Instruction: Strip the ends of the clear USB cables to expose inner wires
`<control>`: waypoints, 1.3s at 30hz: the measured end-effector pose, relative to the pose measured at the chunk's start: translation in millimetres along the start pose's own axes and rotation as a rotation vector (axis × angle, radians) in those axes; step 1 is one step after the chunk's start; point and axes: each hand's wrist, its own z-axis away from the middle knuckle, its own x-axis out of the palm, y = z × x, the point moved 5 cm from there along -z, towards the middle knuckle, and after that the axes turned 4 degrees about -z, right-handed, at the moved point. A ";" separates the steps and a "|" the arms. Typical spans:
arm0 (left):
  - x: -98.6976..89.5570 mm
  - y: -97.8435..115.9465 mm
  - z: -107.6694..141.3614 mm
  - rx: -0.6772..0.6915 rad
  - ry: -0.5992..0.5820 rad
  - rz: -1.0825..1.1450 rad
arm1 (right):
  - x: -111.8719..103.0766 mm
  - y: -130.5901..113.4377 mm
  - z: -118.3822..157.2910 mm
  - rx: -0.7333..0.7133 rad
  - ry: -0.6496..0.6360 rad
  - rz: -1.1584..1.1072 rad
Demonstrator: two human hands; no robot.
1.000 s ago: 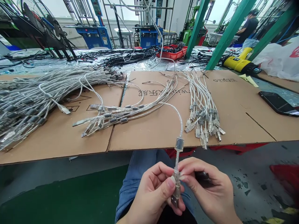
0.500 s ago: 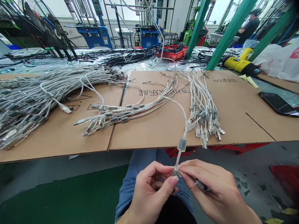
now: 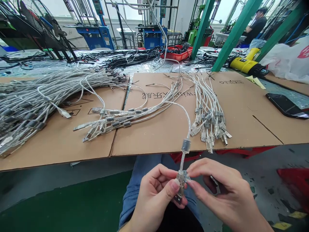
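My left hand [image 3: 159, 196] pinches the clear USB plug [image 3: 180, 185] of a cable between thumb and fingers, its metal end pointing down. Above the plug the cable passes a grey ferrite bead [image 3: 185, 146] and runs up onto the cardboard. At the plug's right side, my right hand [image 3: 222, 190] holds a small grey label-like piece [image 3: 186, 176] between thumb and index finger. A dark, shiny object [image 3: 214, 180] shows partly inside the right hand's curled fingers; its kind is hidden. Both hands are over my lap, just off the cardboard's front edge.
Cardboard [image 3: 145, 141] covers the table's front. On it lie a large cable heap [image 3: 29, 100], a middle bunch [image 3: 116, 120] and a right bunch [image 3: 210, 119]. A phone [image 3: 287, 105], yellow heat gun [image 3: 246, 65] and red tray [image 3: 177, 55] are farther off. Another person [image 3: 256, 27] is behind.
My right fingers have drawn slightly apart from the plug, so the small grey piece now shows at its side. The plug's metal end has come into sight. The view has shifted slightly.
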 end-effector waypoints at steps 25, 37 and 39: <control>5.5 -3.9 3.1 -0.022 -0.105 0.080 | 8.6 19.1 -18.3 0.466 -0.137 -0.572; 0.0 5.0 2.7 0.055 0.023 -0.078 | -5.3 -17.5 -13.8 0.000 -0.372 0.029; -1.7 6.6 2.1 0.107 0.048 -0.137 | -4.5 -19.0 -14.2 -0.040 -0.338 0.099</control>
